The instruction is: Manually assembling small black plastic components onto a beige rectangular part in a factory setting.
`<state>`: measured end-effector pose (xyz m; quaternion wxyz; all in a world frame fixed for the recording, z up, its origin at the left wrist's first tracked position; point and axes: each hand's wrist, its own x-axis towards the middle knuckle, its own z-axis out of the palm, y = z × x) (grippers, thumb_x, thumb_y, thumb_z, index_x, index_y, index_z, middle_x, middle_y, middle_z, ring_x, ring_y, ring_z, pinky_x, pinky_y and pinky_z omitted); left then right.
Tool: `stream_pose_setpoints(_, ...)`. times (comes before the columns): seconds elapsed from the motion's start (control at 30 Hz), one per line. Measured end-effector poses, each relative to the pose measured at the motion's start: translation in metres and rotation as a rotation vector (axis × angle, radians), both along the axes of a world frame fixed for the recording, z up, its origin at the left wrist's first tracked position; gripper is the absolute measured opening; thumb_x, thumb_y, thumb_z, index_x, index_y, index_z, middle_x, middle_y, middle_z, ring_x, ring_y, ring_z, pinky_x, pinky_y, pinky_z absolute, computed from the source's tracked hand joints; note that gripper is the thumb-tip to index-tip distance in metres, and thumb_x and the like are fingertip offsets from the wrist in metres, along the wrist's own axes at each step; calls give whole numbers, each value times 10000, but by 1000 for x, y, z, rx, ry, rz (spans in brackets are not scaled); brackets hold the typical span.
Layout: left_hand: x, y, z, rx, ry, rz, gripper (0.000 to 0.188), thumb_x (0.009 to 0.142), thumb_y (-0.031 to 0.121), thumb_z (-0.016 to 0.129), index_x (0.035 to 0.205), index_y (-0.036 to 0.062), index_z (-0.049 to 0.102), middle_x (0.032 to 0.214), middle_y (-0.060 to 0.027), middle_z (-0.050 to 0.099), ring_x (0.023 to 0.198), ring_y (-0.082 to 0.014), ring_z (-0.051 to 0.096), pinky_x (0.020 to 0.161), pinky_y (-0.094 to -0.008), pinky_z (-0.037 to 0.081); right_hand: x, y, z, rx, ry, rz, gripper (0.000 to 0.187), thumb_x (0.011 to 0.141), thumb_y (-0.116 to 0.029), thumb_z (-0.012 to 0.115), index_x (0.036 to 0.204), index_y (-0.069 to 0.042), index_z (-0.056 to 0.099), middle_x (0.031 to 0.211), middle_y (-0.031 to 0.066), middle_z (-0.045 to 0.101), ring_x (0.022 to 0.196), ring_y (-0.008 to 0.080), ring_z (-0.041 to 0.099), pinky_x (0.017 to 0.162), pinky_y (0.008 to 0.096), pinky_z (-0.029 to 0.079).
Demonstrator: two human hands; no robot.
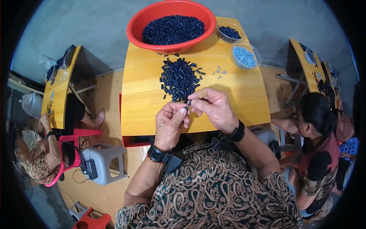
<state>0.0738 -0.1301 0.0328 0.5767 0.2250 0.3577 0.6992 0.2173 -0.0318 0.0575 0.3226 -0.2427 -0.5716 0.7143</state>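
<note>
My left hand pinches a small black cylindrical piece between thumb and fingertips, close to the table's near edge. Against it, my right hand is closed in a pinch, its fingertips on a small black piece too. Whether these are two pieces or one is too small to tell. Just beyond my fingers lies a heap of short black cylindrical pieces. Several small silvery metal pieces are scattered on the tabletop to the right of the heap.
A large red basin full of black pieces stands at the table's far end. Right of it are two clear bowls: one with black pieces, one with silvery pieces. People sit at other tables left and right; a grey stool stands left.
</note>
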Motion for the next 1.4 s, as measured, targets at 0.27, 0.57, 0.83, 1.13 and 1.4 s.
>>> stream_pose_setpoints(0.27, 2, 3, -1, 9, 0, 9, 151, 923, 145, 640, 998, 21, 598, 864, -59, 642, 656, -105, 576, 570, -226, 469, -2, 0, -4, 86, 17, -37, 136, 898, -47, 648, 1027, -11, 669, 835, 11, 668, 646, 36, 537, 567, 187, 449)
stream_pose_setpoints(0.57, 1, 4, 1, 8, -30, -32, 162, 934, 159, 625, 1008, 16, 608, 869, -58, 650, 630, -97, 572, 542, -223, 464, -3, 2, -3, 97, 72, -7, 122, 899, -25, 635, 1011, -34, 682, 810, -1, 646, 643, 36, 521, 564, 183, 431)
stream_pose_setpoints(0.83, 3, 4, 4, 3, -67, -54, 159, 945, 163, 608, 999, 13, 606, 867, -57, 650, 617, -93, 562, 522, -222, 454, -1, 4, -2, 88, 37, 38, 119, 904, 15, 599, 994, -19, 669, 871, 25, 585, 703, 83, 548, 625, 219, 461)
stream_pose_setpoints(1.13, 1, 4, 6, 25, -117, -89, 167, 945, 163, 608, 992, 3, 601, 858, -69, 636, 605, -85, 531, 507, -213, 435, -1, 6, -3, 138, 76, 64, 96, 907, 9, 597, 983, -12, 652, 884, 37, 587, 730, 92, 569, 657, 227, 475)
stream_pose_setpoints(1.4, 4, 5, 9, 31, -143, -44, 154, 948, 143, 599, 993, -4, 592, 824, -85, 621, 599, -86, 527, 505, -208, 436, -7, 0, -5, 278, 119, -15, 79, 913, -28, 623, 963, 16, 665, 905, 44, 594, 750, 82, 584, 681, 221, 490)
